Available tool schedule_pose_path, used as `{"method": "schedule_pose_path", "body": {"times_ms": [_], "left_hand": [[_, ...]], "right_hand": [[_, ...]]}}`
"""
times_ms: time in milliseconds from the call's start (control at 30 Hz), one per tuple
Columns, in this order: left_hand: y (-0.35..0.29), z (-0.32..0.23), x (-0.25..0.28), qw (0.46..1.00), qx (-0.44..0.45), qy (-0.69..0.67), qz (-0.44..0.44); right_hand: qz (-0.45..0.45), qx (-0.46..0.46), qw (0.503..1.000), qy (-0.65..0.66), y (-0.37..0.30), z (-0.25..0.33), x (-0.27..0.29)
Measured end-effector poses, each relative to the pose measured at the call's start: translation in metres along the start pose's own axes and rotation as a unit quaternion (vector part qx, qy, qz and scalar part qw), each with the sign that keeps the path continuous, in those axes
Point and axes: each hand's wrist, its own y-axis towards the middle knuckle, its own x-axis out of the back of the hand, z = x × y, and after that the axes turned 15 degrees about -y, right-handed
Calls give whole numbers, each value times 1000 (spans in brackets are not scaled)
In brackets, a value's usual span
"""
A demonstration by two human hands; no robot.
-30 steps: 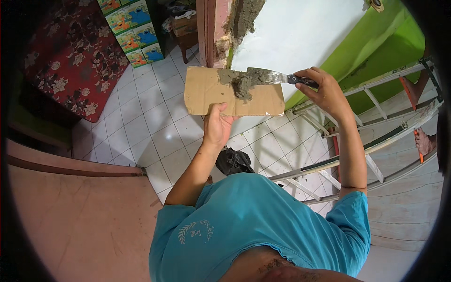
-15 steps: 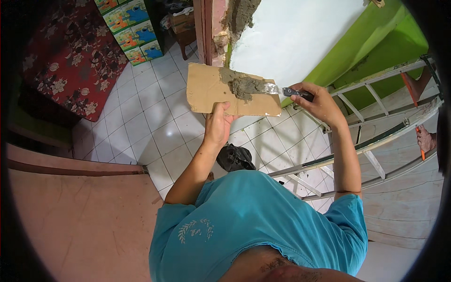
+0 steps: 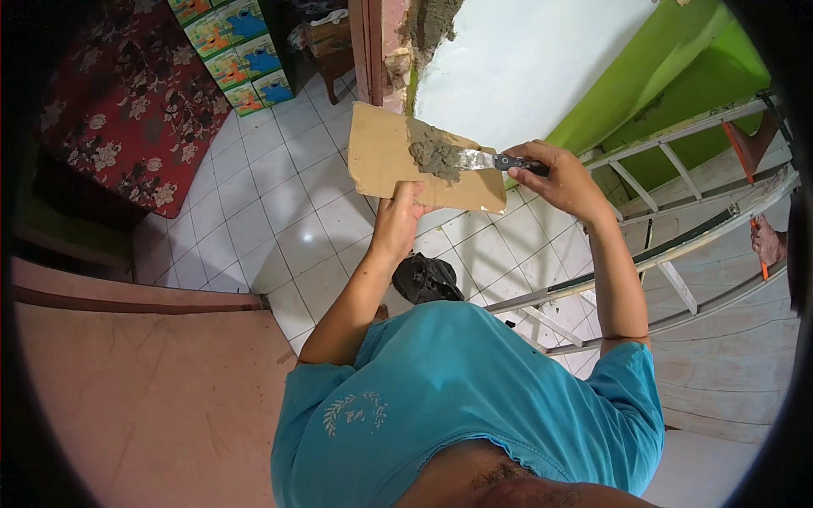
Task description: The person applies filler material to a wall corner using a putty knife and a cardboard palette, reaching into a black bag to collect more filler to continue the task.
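"Fingers (image 3: 533, 151) on your right hand (image 3: 566, 179): how are they set?"

"I have them curled tight round the handle of the putty knife (image 3: 477, 158), over the right end of the cardboard (image 3: 378, 152)."

"And the left hand (image 3: 395, 227)?"

"Pinching the cardboard's near edge, thumb on top. The other fingers go mostly underneath, so I can't tell how they're spread."

"What's changed?"

"A second ago the blade reached across the cardboard's far edge. Now it has come in over the cardboard, its tip lost in the mortar (image 3: 434, 152). I've also turned the cardboard a little, its left end swinging away from me."

"Meaning what?"

"The mortar sits in one lump right of the cardboard's middle, so I'd judge I'm still working it there. How much the blade carries, I can't tell."

"And around it?"

"Beyond the cardboard, a white wall (image 3: 517, 63) with a mortared edge; below it, a black bag (image 3: 426, 279) on the tiled floor (image 3: 296, 224); off its right end, a ladder (image 3: 677, 245)."
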Motion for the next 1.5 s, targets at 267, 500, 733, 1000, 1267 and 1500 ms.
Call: {"method": "schedule_pose_path", "body": {"times_ms": [267, 500, 733, 1000, 1267, 1500], "left_hand": [[1, -2, -7, 997, -1, -80, 21], [14, 4, -8, 990, -23, -139, 25], [29, 6, -6, 982, -50, -178, 31], [42, 9, -1, 985, -69, -160, 11], [34, 20, -29, 979, -113, -169, 2], [37, 32, -40, 976, -140, -164, 19]], "right_hand": [[8, -10, 989, 145, 5, -26, -35], [-65, 14, 985, 157, 15, -33, -14], [-89, -9, 989, 118, 25, -31, 13], [-93, 2, 989, 115, 34, -35, 13], [-70, -2, 994, 89, 49, -41, 21], [-47, 17, 996, 78, 55, -36, 38]]}}
